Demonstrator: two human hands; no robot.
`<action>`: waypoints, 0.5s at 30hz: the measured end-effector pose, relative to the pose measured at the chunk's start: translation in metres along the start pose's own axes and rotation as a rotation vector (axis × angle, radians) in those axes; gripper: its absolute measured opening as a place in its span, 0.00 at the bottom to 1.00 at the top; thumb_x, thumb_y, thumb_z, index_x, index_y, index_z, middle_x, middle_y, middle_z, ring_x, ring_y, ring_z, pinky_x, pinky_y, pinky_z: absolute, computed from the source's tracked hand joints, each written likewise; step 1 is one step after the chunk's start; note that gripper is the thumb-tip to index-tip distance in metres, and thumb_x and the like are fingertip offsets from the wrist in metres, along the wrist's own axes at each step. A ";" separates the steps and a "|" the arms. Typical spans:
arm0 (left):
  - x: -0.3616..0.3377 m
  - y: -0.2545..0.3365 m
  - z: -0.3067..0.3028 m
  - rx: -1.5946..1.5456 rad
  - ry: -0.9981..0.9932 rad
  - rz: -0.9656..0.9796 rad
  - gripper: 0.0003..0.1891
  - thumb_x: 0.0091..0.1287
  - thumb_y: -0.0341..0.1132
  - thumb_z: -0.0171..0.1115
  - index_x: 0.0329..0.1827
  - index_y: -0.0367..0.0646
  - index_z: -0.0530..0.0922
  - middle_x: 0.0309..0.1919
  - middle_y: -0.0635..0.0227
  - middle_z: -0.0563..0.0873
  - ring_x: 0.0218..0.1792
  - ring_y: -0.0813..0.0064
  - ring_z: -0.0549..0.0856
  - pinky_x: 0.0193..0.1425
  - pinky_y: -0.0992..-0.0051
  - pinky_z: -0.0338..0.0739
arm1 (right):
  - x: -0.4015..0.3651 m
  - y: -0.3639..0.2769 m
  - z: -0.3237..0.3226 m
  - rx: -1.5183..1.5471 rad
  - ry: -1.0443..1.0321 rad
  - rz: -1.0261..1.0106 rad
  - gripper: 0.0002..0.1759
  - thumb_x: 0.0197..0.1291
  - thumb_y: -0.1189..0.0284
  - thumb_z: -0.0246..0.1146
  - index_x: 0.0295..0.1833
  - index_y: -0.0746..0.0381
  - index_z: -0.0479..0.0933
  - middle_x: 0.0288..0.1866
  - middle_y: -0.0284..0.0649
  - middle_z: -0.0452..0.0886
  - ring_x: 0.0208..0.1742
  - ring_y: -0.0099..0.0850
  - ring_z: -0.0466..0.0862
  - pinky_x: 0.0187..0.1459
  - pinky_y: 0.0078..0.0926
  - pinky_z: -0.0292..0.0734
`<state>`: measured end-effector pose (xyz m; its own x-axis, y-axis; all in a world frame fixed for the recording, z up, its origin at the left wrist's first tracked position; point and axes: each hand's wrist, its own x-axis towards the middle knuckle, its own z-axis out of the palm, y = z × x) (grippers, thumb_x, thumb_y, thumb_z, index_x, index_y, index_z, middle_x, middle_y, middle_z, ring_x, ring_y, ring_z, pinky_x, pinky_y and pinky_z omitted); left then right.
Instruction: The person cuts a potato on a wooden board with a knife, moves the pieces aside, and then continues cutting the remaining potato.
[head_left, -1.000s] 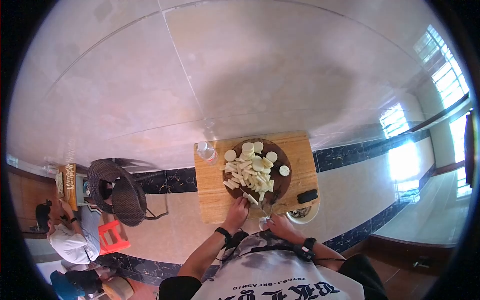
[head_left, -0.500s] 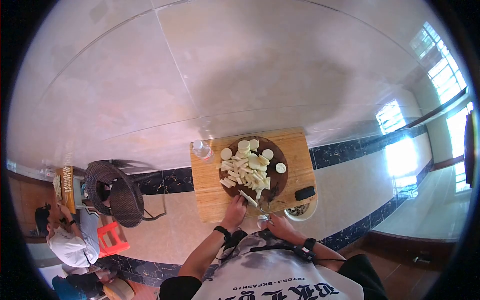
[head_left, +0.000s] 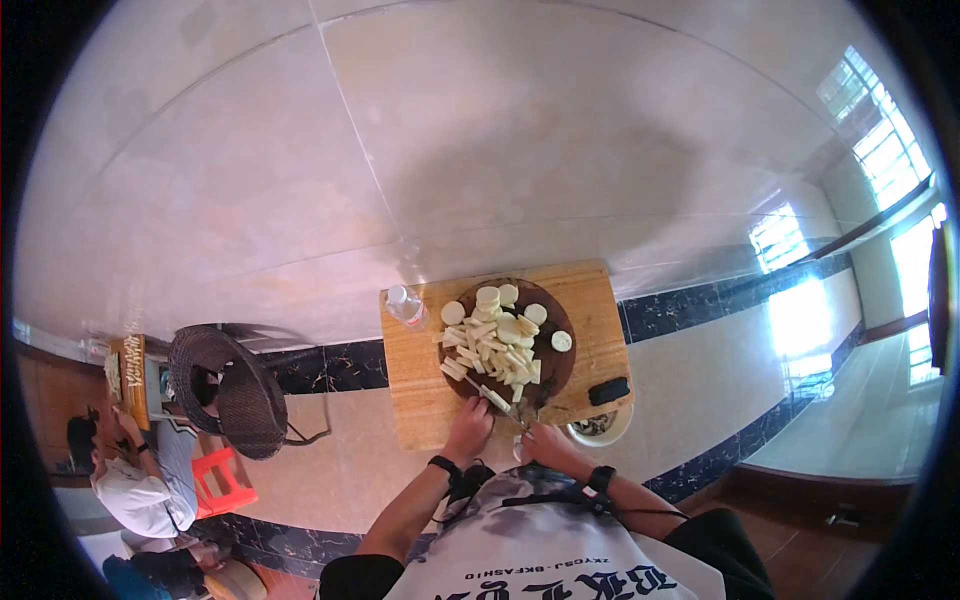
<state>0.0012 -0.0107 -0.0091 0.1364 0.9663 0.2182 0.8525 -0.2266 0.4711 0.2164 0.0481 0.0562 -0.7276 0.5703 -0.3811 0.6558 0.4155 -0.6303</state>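
A round brown board on the wooden table bears a heap of pale cut sticks and several round slices. My left hand is at the board's near edge, its fingers closed by a white strip; whether it grips the strip is too small to tell. My right hand is closed at the table's near edge, around what looks like the handle of a knife, whose blade reaches toward the strip.
A clear bottle stands at the table's back left, a black object lies at the right. A bowl sits below the table's right corner. Further left are a wicker chair, a red stool and a seated person.
My right hand has moved slightly up and left, closer to the board, with the knife. My left hand has shifted slightly, and the white strip lies a little lower.
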 end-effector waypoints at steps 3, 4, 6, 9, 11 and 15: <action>0.003 0.001 0.005 -0.055 0.008 -0.015 0.08 0.57 0.30 0.58 0.34 0.33 0.80 0.47 0.49 0.80 0.53 0.51 0.78 0.57 0.61 0.79 | 0.004 0.019 0.020 -0.065 -0.011 0.027 0.14 0.64 0.66 0.60 0.38 0.69 0.77 0.33 0.60 0.81 0.37 0.62 0.83 0.40 0.57 0.78; 0.002 0.000 0.006 -0.064 0.003 -0.021 0.08 0.57 0.30 0.58 0.34 0.33 0.80 0.47 0.49 0.80 0.53 0.51 0.78 0.57 0.60 0.79 | 0.001 0.012 0.019 -0.008 0.024 0.132 0.11 0.62 0.69 0.60 0.38 0.68 0.78 0.32 0.57 0.80 0.36 0.59 0.83 0.38 0.54 0.80; 0.002 -0.003 0.002 -0.049 0.008 -0.030 0.08 0.58 0.30 0.57 0.35 0.33 0.80 0.47 0.49 0.80 0.53 0.51 0.78 0.58 0.60 0.79 | -0.006 -0.001 0.009 0.040 0.078 0.157 0.10 0.61 0.70 0.60 0.38 0.68 0.78 0.32 0.57 0.79 0.35 0.58 0.83 0.37 0.54 0.81; 0.007 0.002 0.000 -0.011 0.023 -0.015 0.08 0.58 0.29 0.57 0.36 0.33 0.80 0.47 0.50 0.80 0.53 0.52 0.78 0.58 0.62 0.79 | -0.016 -0.007 -0.011 0.087 0.131 0.082 0.15 0.64 0.67 0.59 0.39 0.71 0.76 0.32 0.64 0.81 0.38 0.64 0.83 0.41 0.59 0.78; 0.004 -0.002 0.004 0.005 0.015 0.008 0.08 0.58 0.29 0.57 0.37 0.34 0.80 0.47 0.52 0.80 0.53 0.53 0.78 0.58 0.63 0.79 | -0.016 -0.004 -0.008 0.227 0.157 0.211 0.18 0.64 0.65 0.59 0.38 0.73 0.74 0.33 0.68 0.81 0.40 0.66 0.82 0.43 0.61 0.77; 0.004 0.004 -0.002 0.002 -0.047 -0.047 0.10 0.59 0.30 0.58 0.40 0.33 0.81 0.47 0.53 0.80 0.54 0.54 0.78 0.58 0.65 0.79 | -0.016 -0.005 -0.007 0.203 0.153 0.191 0.18 0.65 0.64 0.59 0.38 0.73 0.74 0.32 0.68 0.80 0.40 0.67 0.82 0.43 0.62 0.76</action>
<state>0.0039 -0.0080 -0.0049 0.1200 0.9805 0.1555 0.8596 -0.1809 0.4778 0.2266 0.0417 0.0702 -0.5462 0.7307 -0.4096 0.7133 0.1492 -0.6849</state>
